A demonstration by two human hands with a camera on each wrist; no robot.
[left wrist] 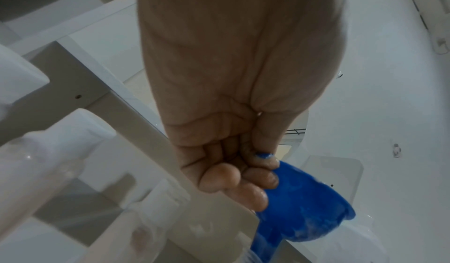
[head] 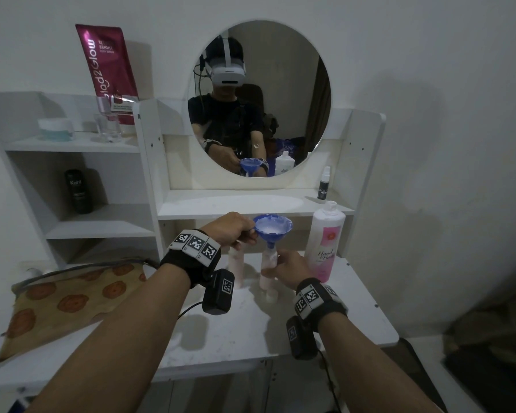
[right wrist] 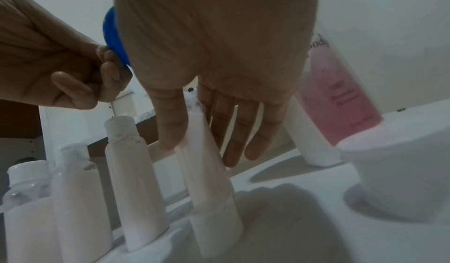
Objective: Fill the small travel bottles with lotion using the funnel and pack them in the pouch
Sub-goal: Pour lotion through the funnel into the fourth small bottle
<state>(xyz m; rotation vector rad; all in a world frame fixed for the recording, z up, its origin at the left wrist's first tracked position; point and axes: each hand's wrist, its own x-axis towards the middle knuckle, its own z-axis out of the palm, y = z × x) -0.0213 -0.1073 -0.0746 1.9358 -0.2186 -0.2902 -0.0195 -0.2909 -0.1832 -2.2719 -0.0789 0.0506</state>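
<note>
While I check the head view first: my left hand (head: 234,226) pinches the handle tab of the blue plastic funnel (head: 272,228), whose bowl holds white lotion and whose spout sits in the neck of a small clear travel bottle (head: 268,271) standing on the white vanity tabletop (head: 251,329). My right hand (head: 289,266) is round that bottle's upper body, fingers on the far side, thumb near the front. A second small lotion-filled bottle (head: 236,263) stands just left of it, partly behind my left hand. The big white-and-pink hand-and-body lotion bottle (head: 325,245) stands upright just right of my right hand. The tan pouch with orange round prints (head: 69,299) lies flat on the tabletop's left part, well apart from the bottles.

Left wrist view: fingers (left wrist: 258,176) curled tight, thumb and forefinger clamped on the funnel's rim tab; blue bowl (left wrist: 304,211) just beyond them. Firm pinch.

Right wrist view: fingers (right wrist: 243,124) nearly straight, thumb on one side of the tilted-looking bottle (right wrist: 209,163), the others behind it. Light hold, not a fist. Three more small bottles stand in a row to its left, two full of lotion, uncapped; the nearest one (right wrist: 24,205) is part-filled. Funnel edge (right wrist: 114,40) shows above, in my left hand.
</note>
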